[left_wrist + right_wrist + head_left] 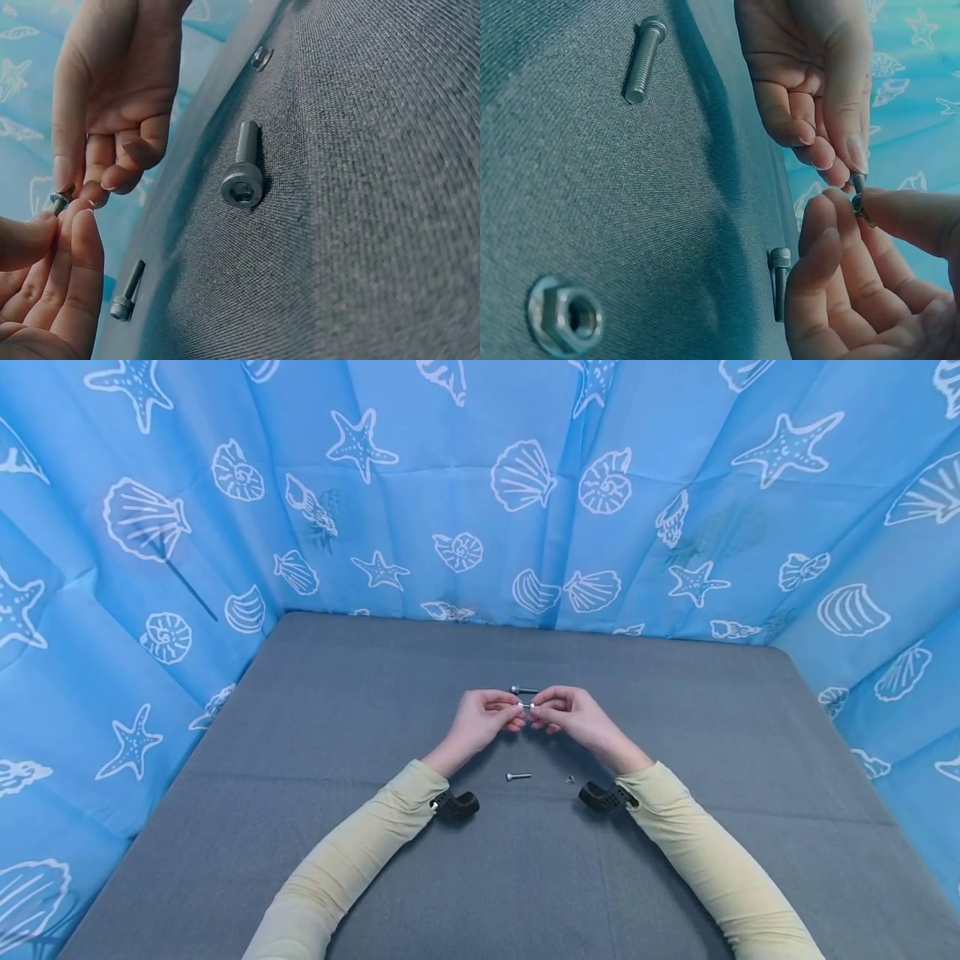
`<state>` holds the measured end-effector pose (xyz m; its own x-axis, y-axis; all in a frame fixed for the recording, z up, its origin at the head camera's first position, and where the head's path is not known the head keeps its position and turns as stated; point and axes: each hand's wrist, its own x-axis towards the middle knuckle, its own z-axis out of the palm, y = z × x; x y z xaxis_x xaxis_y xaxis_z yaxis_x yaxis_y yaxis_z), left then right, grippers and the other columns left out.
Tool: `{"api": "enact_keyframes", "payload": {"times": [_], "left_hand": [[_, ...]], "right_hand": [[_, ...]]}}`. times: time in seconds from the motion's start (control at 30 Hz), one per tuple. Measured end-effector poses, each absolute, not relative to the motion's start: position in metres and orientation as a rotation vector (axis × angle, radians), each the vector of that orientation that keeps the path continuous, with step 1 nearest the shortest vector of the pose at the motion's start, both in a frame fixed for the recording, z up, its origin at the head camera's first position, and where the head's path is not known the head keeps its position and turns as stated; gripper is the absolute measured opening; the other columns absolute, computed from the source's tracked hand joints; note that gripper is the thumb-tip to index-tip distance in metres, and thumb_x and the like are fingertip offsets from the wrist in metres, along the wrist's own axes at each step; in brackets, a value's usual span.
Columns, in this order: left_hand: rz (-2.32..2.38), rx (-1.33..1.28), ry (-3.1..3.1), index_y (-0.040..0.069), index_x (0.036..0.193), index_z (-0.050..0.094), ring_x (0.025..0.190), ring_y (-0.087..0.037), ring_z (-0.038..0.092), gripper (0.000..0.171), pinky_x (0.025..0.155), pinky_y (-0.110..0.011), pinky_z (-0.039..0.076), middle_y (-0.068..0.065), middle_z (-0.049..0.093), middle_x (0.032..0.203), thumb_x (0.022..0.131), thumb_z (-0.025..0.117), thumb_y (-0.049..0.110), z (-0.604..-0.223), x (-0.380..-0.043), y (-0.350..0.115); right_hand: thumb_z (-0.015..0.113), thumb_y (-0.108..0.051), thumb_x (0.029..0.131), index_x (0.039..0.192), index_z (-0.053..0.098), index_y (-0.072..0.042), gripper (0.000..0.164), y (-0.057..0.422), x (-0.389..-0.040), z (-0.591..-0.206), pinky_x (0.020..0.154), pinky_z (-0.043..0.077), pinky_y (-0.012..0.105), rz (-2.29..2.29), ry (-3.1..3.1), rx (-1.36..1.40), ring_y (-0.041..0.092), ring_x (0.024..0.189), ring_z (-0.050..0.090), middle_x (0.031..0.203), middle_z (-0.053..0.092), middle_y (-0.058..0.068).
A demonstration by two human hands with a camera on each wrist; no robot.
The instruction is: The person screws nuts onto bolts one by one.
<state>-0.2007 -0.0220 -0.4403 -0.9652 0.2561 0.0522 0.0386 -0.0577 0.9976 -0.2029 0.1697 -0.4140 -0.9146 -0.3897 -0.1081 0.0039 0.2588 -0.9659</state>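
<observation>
Both hands meet above the far middle of the table, as the head view shows. My left hand (480,720) pinches a small bolt (859,182) between thumb and fingers. At the bolt's other end, my right hand (576,717) pinches a small nut (857,203), partly hidden by the thumb and fingertips. Just behind the hands lies a socket-head bolt (524,690). Nearer the wrists, another socket-head bolt (244,161) rests on its side, its hex socket facing the left wrist camera. To its right is a loose hex nut (576,319) with a washer against it.
Grey cloth covers the table (300,827). A blue curtain (450,485) with white shells and starfish hangs around the back and sides. Black wrist mounts (457,804) stick out from both sleeves, low over the cloth.
</observation>
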Motion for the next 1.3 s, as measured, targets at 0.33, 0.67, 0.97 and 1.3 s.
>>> {"api": "enact_keyframes", "payload": {"times": [0.33,0.67,0.97,1.3], "left_hand": [[2.126,0.371,2.043,-0.022,0.104,0.058,0.077,-0.035,0.069,0.018,0.072,-0.043,0.059,-0.036,0.064,0.093,0.091,0.058,-0.010,-0.417,-0.189,-0.026],[2.170,0.346,2.060,-0.016,0.100,0.063,0.067,-0.017,0.068,0.014,0.066,-0.034,0.060,-0.027,0.068,0.086,0.090,0.062,-0.006,-0.441,-0.200,-0.022],[2.181,0.341,2.057,-0.015,0.099,0.063,0.065,-0.015,0.068,0.012,0.065,-0.033,0.060,-0.023,0.069,0.084,0.089,0.062,-0.006,-0.439,-0.198,-0.022],[2.183,0.350,2.049,-0.017,0.100,0.062,0.065,-0.014,0.067,0.013,0.065,-0.032,0.060,-0.025,0.068,0.085,0.090,0.061,-0.007,-0.438,-0.199,-0.022]], "right_hand": [[0.060,-0.013,0.096,0.111,0.056,0.010,0.028,0.170,-0.201,-0.415,0.068,0.057,0.033,-1.732,2.189,-0.339,0.020,0.081,0.067,0.095,0.067,0.020],[0.055,-0.016,0.099,0.109,0.059,0.011,0.029,0.167,-0.200,-0.416,0.065,0.057,0.032,-1.718,2.170,-0.343,0.022,0.080,0.066,0.096,0.067,0.022],[0.059,-0.010,0.096,0.108,0.059,0.010,0.023,0.168,-0.201,-0.415,0.066,0.056,0.032,-1.758,2.188,-0.367,0.017,0.078,0.066,0.091,0.067,0.020],[0.059,-0.011,0.097,0.111,0.056,0.009,0.026,0.168,-0.202,-0.418,0.066,0.056,0.031,-1.789,2.146,-0.335,0.020,0.080,0.067,0.092,0.068,0.017]]}}
